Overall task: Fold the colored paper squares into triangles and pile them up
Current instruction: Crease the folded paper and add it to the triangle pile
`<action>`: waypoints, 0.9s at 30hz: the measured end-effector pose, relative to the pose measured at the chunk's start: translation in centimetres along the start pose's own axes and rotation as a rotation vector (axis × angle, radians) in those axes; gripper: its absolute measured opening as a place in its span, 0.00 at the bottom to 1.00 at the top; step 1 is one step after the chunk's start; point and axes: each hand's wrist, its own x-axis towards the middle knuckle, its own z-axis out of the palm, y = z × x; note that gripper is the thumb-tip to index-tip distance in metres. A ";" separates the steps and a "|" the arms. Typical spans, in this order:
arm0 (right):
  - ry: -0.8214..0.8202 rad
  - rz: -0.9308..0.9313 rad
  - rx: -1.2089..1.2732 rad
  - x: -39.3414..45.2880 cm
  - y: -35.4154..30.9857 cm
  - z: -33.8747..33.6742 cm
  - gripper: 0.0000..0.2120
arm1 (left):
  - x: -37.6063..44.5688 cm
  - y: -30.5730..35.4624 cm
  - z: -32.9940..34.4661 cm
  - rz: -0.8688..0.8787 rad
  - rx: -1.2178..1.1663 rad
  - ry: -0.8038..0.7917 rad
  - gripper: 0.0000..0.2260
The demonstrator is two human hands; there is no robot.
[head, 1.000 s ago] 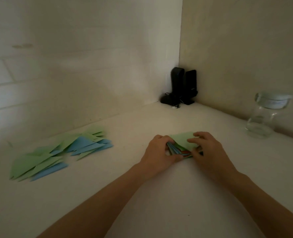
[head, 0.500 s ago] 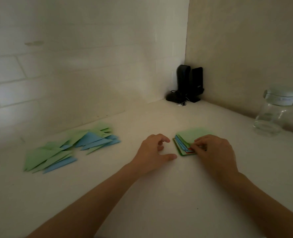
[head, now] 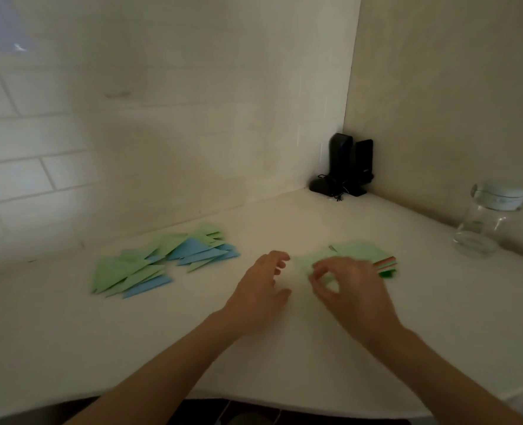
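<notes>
Both bare forearms reach in from the lower edge toward the middle of the white bench (head: 284, 357). The left hand (head: 260, 294) hovers low over the surface with its fingers loosely curled and its thumb spread out to the right; it holds nothing. The right hand (head: 350, 289) sits just beside it, thumb and forefinger bent toward each other in a ring at the near left edge of a pale green paper sheet (head: 315, 260). The sheet is motion-blurred there, so I cannot tell whether the fingertips actually pinch it or only touch it.

The bench runs into a corner where a white tiled wall (head: 162, 133) meets a plain beige wall (head: 453, 102). Two black upright devices with a tangle of cord (head: 347, 168) stand in that corner. A clear glass jar with a pale lid (head: 488, 222) stands at the right against the beige wall, well apart from the hands.

The small stack of coloured paper squares (head: 361, 251) lies flat under and behind the right hand, green on top, with red and darker green edges showing at its right side. To the left, well apart from the stack, the loose pile of green and blue folded paper triangles (head: 159, 260) spreads across the bench near the tiled wall, the pieces overlapping at varied angles.
</notes>
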 end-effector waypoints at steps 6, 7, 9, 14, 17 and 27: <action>-0.154 0.050 0.030 -3.3 -0.9 4.2 0.06 | -3.5 -1.0 -0.9 0.147 0.119 -0.094 0.15; -0.158 0.065 0.060 -3.3 -0.8 4.3 0.06 | -3.6 -1.0 -1.0 0.163 0.133 -0.102 0.13; -0.169 0.082 0.107 -3.0 -0.8 4.1 0.05 | -3.2 -1.3 -1.0 0.180 0.145 -0.086 0.09; -0.171 0.152 0.204 -2.6 -0.5 3.9 0.09 | -1.8 -1.3 -1.1 0.133 0.052 -0.087 0.08; -0.117 0.176 0.216 -2.5 -0.3 4.1 0.08 | -1.2 -1.6 -1.5 0.080 -0.030 -0.086 0.10; -0.192 0.287 0.315 -1.9 0.7 3.9 0.14 | -0.2 -1.7 -0.8 -0.073 -0.036 -0.106 0.06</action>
